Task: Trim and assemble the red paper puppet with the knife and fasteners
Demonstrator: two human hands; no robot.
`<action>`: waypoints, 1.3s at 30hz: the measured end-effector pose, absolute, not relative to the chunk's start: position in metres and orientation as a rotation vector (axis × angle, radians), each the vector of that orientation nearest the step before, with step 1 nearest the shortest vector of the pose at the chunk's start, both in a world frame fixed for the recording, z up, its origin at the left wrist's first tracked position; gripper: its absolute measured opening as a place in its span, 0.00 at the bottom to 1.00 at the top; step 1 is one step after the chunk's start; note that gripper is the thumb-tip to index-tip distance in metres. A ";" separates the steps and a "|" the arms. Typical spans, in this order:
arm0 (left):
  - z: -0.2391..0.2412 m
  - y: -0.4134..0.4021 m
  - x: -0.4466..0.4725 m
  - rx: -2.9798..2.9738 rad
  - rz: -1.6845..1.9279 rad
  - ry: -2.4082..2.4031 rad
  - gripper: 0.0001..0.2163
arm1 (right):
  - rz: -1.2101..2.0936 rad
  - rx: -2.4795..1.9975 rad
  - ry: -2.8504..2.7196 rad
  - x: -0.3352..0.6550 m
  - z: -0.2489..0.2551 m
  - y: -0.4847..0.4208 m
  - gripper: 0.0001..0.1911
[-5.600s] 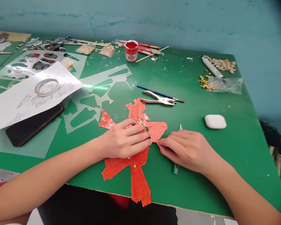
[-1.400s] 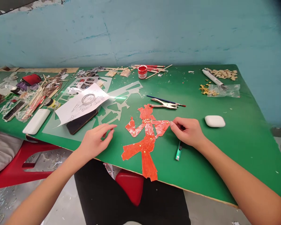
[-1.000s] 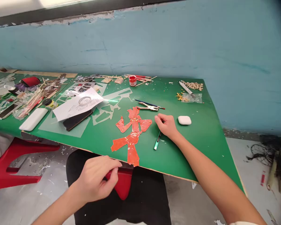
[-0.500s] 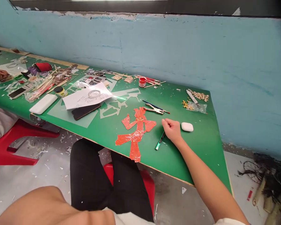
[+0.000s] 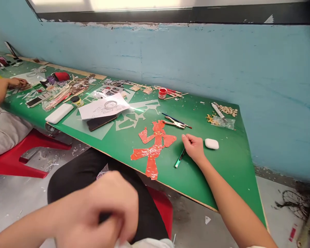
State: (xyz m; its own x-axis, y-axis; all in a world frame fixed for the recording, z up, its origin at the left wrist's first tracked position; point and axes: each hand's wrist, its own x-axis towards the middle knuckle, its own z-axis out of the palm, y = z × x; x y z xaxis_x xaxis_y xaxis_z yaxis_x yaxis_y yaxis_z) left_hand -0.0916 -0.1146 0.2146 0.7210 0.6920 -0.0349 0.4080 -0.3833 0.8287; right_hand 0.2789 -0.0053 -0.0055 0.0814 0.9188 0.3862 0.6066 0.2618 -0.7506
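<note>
The right hand [image 5: 195, 148] was laid on the table [image 5: 222, 167], fingers curled together, a knife [image 5: 180, 158] at its 8 o'clock. The left hand [image 5: 103, 210] was blurred, so its fingers could not be judged.

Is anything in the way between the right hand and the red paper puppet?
No, nothing visible is. The right hand rests on the green table just right of the red paper puppet, with only bare table between them. The green stick lies nearer the table's front edge, beside the hand.
</note>
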 end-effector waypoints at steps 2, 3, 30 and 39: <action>0.204 -0.084 -0.076 1.986 0.303 0.935 0.10 | 0.433 -1.439 -1.607 0.277 -0.005 -0.005 0.17; 0.196 -0.067 -0.070 1.980 0.283 1.054 0.09 | 0.434 -1.438 -1.602 0.276 -0.004 -0.004 0.18; 0.047 0.161 0.009 2.350 0.416 1.102 0.17 | 0.403 -1.354 -1.688 0.259 0.030 -0.009 0.26; 0.043 0.146 0.011 2.334 0.317 1.177 0.23 | 0.403 -1.354 -1.747 0.257 0.031 -0.011 0.26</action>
State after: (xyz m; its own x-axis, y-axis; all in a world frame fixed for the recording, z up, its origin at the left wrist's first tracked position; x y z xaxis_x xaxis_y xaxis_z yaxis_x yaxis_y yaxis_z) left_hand 0.0113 0.1461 0.0429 0.5983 0.8011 -0.0178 0.6840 -0.4991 0.5321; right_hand 0.2570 -0.0110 0.0309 -0.0352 0.9015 0.4313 0.6218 0.3576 -0.6968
